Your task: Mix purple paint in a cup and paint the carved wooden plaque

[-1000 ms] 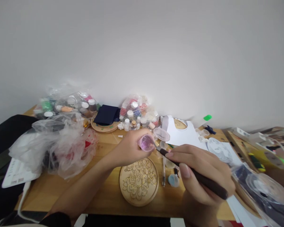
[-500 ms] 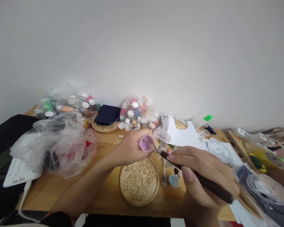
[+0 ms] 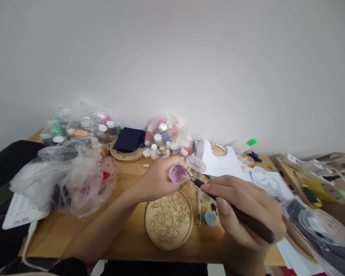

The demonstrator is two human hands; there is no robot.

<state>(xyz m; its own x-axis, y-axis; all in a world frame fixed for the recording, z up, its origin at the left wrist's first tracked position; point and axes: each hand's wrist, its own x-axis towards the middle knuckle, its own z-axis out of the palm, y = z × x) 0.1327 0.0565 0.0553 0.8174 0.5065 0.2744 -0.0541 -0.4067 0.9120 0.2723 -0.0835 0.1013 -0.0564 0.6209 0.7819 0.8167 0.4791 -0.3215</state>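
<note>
My left hand (image 3: 156,179) is closed round a small clear pot of pink-purple glitter (image 3: 177,173), tilted toward me above the wooden table (image 3: 126,237). My right hand (image 3: 244,209) grips a dark-handled brush (image 3: 241,216) like a pen, its thin tip reaching into the pot's mouth. The pot's clear lid (image 3: 196,163) hangs open just to its right. Below the hands lies a round wooden disc (image 3: 168,220) carved with a flower outlined in gold.
Crumpled plastic bags (image 3: 71,176) and bagged small bottles (image 3: 166,140) crowd the left and back. A dark blue cloth on a wooden hoop (image 3: 128,142), white paper (image 3: 221,163), a small blue pot (image 3: 211,218) and clear containers (image 3: 321,230) at the right surround the work spot.
My right hand and the brush shifted slightly left and up, bringing the tip deeper toward the pot. The left hand and the pot stayed almost still.
</note>
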